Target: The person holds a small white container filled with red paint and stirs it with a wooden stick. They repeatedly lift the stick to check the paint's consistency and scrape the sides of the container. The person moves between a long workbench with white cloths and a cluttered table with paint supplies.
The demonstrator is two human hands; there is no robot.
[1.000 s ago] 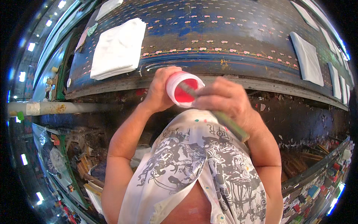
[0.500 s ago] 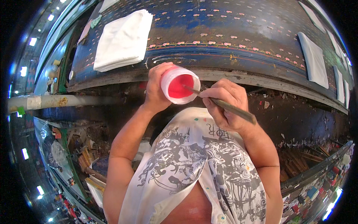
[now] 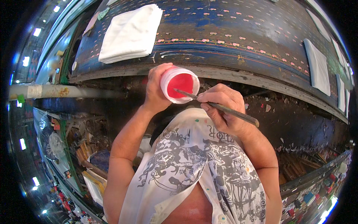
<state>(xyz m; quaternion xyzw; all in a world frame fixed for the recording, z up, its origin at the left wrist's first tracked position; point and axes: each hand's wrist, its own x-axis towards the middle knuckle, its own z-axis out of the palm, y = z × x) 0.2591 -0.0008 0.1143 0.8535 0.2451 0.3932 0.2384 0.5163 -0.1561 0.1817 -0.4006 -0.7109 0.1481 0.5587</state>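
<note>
My left hand [image 3: 156, 89] is wrapped round the side of a white plastic jar [image 3: 196, 84], tipped so its open mouth faces up toward me. Red-pink paint [image 3: 182, 82] fills the inside that shows. In my right hand [image 3: 225, 106] is a long, slim, grey-brown stirring stick [image 3: 238, 115], gripped between thumb and fingers. Its narrow tip reaches over the jar's rim, against the red paint; whether it dips below the surface I cannot tell. The thick end sticks out past my right hand.
Ahead runs a long dark table [image 3: 223, 22] with rows of small pink marks and a worn edge rail [image 3: 257, 82]. A stack of folded white cloth [image 3: 130, 33] lies on it at left, more white cloth [image 3: 317, 67] at right. A pale pipe [image 3: 56, 91] crosses at left.
The stick's tip has shifted left across the jar's mouth, and my right hand is slightly lower. The table and cloths sit a little differently in view as my head has turned.
</note>
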